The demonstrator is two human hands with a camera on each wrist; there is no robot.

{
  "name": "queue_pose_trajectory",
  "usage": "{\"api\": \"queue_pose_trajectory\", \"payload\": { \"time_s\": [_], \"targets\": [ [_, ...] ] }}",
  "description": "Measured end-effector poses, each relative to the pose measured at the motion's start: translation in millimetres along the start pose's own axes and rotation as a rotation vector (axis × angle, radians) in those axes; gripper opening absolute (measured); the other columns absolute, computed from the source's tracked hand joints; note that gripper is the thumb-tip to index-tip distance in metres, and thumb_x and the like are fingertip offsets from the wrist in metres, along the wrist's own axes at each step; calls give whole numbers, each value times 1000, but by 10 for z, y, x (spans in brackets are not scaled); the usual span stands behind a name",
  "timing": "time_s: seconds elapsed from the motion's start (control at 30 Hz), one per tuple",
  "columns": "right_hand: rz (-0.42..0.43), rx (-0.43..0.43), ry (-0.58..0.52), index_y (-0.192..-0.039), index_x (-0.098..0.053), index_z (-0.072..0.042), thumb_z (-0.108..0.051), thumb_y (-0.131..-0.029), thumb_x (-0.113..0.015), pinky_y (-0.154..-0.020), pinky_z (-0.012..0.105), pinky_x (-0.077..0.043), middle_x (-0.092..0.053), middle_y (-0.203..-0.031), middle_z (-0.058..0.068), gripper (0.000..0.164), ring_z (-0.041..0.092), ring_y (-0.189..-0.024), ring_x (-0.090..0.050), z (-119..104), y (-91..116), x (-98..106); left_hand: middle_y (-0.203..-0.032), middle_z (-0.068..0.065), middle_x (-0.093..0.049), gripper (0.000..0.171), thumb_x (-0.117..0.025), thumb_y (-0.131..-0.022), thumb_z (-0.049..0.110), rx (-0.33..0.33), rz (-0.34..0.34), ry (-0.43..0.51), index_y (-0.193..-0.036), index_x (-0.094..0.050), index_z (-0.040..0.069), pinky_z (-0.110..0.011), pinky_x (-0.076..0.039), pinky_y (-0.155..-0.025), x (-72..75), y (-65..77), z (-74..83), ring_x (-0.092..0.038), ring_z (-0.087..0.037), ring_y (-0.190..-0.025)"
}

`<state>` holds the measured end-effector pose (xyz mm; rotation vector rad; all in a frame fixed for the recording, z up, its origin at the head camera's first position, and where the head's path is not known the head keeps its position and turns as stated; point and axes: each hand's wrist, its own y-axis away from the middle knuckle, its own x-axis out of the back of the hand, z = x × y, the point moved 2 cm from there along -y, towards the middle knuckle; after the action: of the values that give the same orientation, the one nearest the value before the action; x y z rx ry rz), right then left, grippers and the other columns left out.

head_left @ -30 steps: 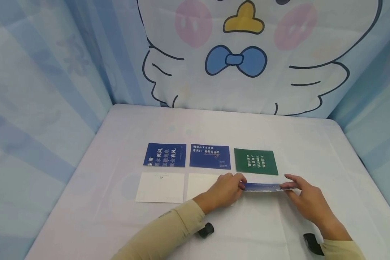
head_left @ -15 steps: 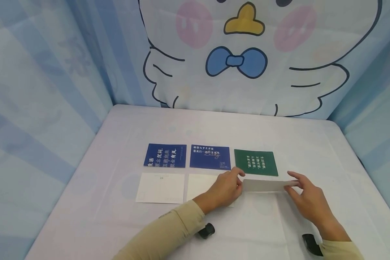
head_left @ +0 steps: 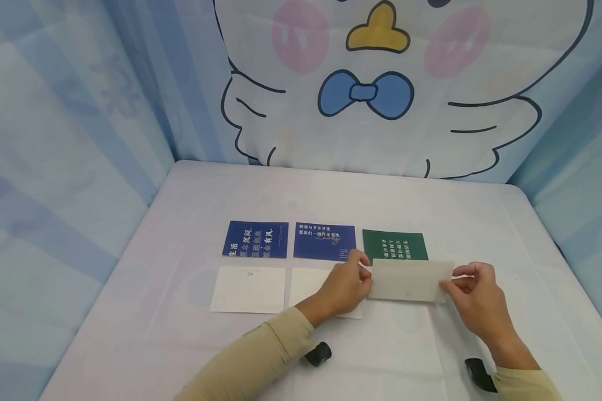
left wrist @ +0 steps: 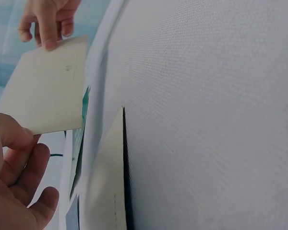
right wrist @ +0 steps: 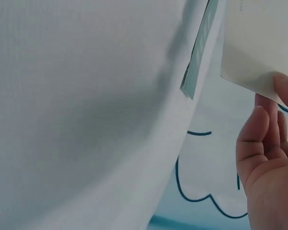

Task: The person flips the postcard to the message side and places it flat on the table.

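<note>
Card (head_left: 411,281) is up between the hands, tilted, pale side toward the person; looks to me to be off the table (head_left: 130,334). Clock below: 12 = away from the person.

Key relation: long axis runs roughly 9 to 3, hand to hand. From the left hand (head_left: 341,287) it lies at 3; from the right hand (head_left: 481,303), between 9 and 10. Neither hand is nearer, each is on a short edge.

Left hand: pinched on its edge, thumb on the pale face, fingers curled. Right hand: same at the other end, thumb on the pale face, fingers behind.

Green card (head_left: 393,245) just past it, near 12, near edge hidden by it from the person's view. Inner blue card (head_left: 325,240) at 10, outer blue card (head_left: 255,239) further out, between 9 and 10.

Two white cards at 9: one partly under the left arm (head_left: 306,281), one fully visible (head_left: 248,289).

Black object (head_left: 318,355) at 8, another (head_left: 480,376) at 5, each by a tan sleeve (head_left: 261,356). Can't tell what they are. Cartoon backdrop (head_left: 331,142) behind, at 12.
</note>
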<state>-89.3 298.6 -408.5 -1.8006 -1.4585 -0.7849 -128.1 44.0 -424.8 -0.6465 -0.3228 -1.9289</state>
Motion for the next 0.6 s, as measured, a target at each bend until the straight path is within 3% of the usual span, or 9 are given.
{"api": "queue_pose_trajectory", "payload": {
  "time_s": [0.13, 0.23, 0.33, 0.47, 0.6],
  "targets": [
    [64, 60, -15, -108, -51, 5, -2, -91, -72, -70, -3, -31, -59, -107, 22, 28, 40, -93, -64, -24, 14, -3, -92, -4, -68, 22, -67, -95, 4, 22, 8, 37, -105, -49, 11, -14, -48, -68, 5, 3, 0, -57, -7, -75],
    [95, 106, 5, -104, -61, 5, -1, -88, -74, -73, -4, -29, -61, -105, 22, 21, 41, -93, -65, -30, 14, -1, -93, -2, -65, 16, -65, -96, 4, 53, 0, 61, -102, -53, 11, -15, -49, -71, 9, -1, 6, -57, -7, -79],
    [95, 123, 34, -108, -67, 4, -2, -88, -74, -73, 1, -37, -63, -106, 21, 22, 39, -91, -66, -17, 15, -1, -103, -3, -65, 15, -65, -96, 3, 86, 4, 85, -109, -60, 9, -15, -50, -76, 3, -9, 10, -61, -7, -88],
    [57, 99, 74, -115, -68, 4, -2, -88, -74, -70, 26, -55, -64, -109, 20, 28, 37, -91, -65, -5, 26, -7, -111, -4, -62, 26, -67, -94, 2, 92, 21, 46, -120, -66, 4, -13, -49, -77, -24, -20, 6, -61, -6, -92],
    [-11, 80, 95, -120, -66, 6, -5, -89, -72, -71, 44, -58, -62, -113, 24, 33, 39, -92, -64, -9, 38, -11, -96, 1, -58, 29, -71, -91, 3, 72, 17, -46, -120, -68, 2, -14, -46, -75, -51, -17, -4, -52, -6, -86]
  ]
}}
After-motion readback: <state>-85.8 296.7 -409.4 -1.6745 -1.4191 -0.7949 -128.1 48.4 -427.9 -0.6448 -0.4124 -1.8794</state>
